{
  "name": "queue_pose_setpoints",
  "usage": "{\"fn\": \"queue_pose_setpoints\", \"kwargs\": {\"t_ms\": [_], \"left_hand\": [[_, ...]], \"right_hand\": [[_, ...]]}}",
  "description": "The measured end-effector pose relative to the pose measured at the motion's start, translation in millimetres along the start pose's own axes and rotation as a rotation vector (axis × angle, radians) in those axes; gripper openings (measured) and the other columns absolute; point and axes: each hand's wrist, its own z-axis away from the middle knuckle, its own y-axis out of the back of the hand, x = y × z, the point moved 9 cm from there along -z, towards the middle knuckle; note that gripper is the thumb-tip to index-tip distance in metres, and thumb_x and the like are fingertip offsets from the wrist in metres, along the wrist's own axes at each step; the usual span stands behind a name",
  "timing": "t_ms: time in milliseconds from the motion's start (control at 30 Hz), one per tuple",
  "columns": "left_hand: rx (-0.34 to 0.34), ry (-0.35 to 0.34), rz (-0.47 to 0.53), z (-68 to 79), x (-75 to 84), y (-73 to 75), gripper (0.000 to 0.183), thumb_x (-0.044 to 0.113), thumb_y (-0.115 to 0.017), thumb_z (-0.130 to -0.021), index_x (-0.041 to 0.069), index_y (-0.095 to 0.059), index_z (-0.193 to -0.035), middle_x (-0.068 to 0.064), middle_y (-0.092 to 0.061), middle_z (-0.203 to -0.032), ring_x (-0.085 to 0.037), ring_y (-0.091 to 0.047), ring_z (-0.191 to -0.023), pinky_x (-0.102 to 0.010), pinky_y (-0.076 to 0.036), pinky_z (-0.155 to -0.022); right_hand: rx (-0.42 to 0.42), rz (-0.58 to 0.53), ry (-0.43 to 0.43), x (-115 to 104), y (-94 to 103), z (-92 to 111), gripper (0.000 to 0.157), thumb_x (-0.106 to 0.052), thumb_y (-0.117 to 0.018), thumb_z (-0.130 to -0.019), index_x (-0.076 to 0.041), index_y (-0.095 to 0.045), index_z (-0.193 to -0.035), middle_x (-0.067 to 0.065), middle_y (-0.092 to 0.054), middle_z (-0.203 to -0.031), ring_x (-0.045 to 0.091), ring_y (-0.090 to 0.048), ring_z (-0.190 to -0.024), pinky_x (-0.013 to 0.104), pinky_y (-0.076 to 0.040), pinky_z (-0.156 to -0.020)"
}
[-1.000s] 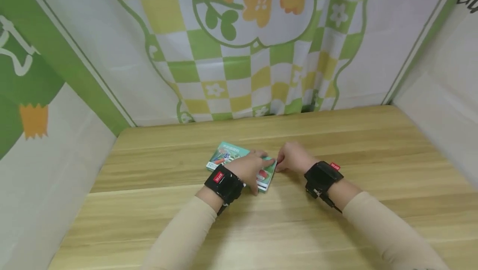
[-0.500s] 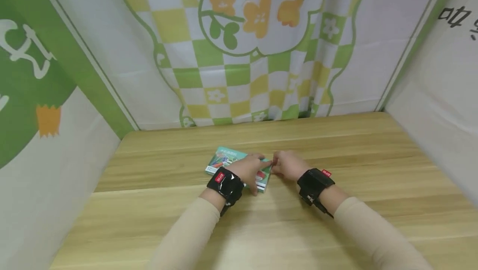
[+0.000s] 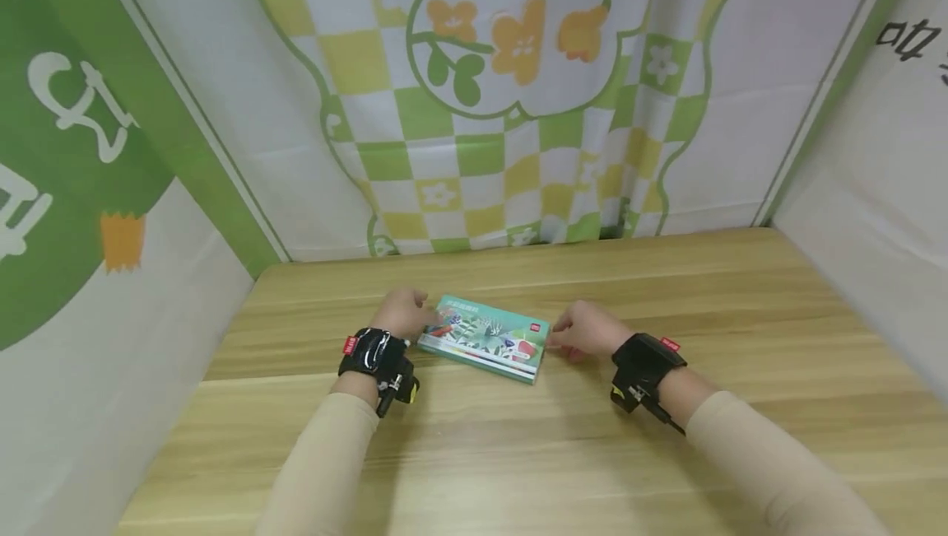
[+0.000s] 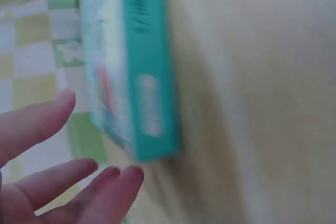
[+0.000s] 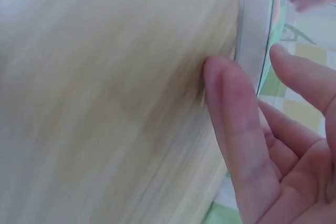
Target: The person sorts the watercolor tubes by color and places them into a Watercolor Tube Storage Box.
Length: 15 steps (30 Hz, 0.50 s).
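A flat teal box (image 3: 489, 337) with a printed picture of plants and coloured pencils lies on the wooden table. At its left end is my left hand (image 3: 400, 315), fingers loosely extended. The left wrist view shows those fingers just off the corner of the teal box (image 4: 152, 93). By the right end stays my right hand (image 3: 588, 328), its fingers bent slightly. In the right wrist view, fingertips lie close against the pale end of the box (image 5: 254, 30); whether they touch it is hard to tell.
A wood-grain table (image 3: 474, 454) spreads around the box. Behind it hangs a green, yellow and white checked curtain (image 3: 481, 157). White walls stand at both sides, the left wall (image 3: 170, 305) bearing green print.
My left hand has lifted off the top of the box and moved left to its left end, uncovering the printed face. My right hand has stayed near the right end.
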Motion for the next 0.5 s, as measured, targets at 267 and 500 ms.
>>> {"fn": "queue_pose_setpoints", "kwargs": {"t_ms": [267,500], "left_hand": [[-0.09,0.012,-0.001,-9.2,1.0,-30.0,0.056,0.013,-0.084,-0.083,-0.012,-0.064,-0.129,-0.018,-0.071,-0.106,-0.019,-0.061,-0.075,-0.025,-0.05,-0.062],[-0.195,-0.005,0.093,-9.7,26.5,-58.8,0.044,0.008,-0.083,-0.083,-0.01,-0.064,-0.118,-0.012,-0.064,-0.096,-0.02,-0.06,-0.077,-0.027,-0.054,-0.066]], "right_hand": [[-0.02,-0.013,-0.005,8.2,5.6,3.5,0.026,-0.023,-0.071,-0.098,-0.005,-0.062,-0.082,0.002,-0.056,-0.067,0.014,-0.058,-0.059,0.025,-0.045,-0.058],[0.054,-0.048,0.01,33.5,25.9,-0.7,0.025,-0.01,-0.073,-0.094,-0.001,-0.053,-0.082,0.006,-0.054,-0.073,0.015,-0.058,-0.06,0.026,-0.043,-0.057]]}}
